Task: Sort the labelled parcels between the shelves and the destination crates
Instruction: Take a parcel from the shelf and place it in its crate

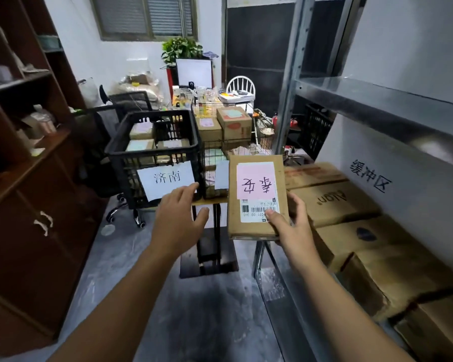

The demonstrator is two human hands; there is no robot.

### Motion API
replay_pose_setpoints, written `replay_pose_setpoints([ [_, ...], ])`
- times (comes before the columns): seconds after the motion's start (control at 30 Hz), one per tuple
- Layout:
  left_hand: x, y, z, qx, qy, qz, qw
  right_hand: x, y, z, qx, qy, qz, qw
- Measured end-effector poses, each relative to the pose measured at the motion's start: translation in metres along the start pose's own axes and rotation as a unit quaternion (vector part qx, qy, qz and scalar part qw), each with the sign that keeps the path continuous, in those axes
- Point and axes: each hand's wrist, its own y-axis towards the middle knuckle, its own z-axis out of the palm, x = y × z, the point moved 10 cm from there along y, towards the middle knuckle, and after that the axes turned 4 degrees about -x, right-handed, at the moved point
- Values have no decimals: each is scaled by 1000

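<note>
The right hand (293, 226) pinches a brown parcel (255, 197) at its near right corner, thumb on the barcode label. The parcel extends toward 12 o'clock from it, held in the air (pink label facing up). At its 9 o'clock the left hand (179, 218) hovers, fingers spread, holding nothing. At that hand's 11 o'clock stands a black crate (152, 150) with parcels inside; at the parcel's 3 o'clock, cardboard boxes (332, 202) lie on a metal shelf (376, 100).

Materials & finish
Parcel (256, 228): matt cardboard w/ paper label (256, 178); crate (152, 150): matt plastic; shelf (376, 97), right: shiny metal; cabinet (32, 210), left: wood.
</note>
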Motion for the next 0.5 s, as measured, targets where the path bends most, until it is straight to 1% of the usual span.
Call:
replay_pose_setpoints([
  [0.13,39,79,18,0,66,40,997,6,72,55,5,19,-8,1000],
  [0.27,68,152,34,23,83,57,995,27,138,96,-17,11,-28,999],
  [0.37,87,201,44,38,76,71,994,39,181,119,-28,21,-36,999],
  [0.5,113,248,59,57,34,39,997,48,228,136,-38,10,-41,998],
])
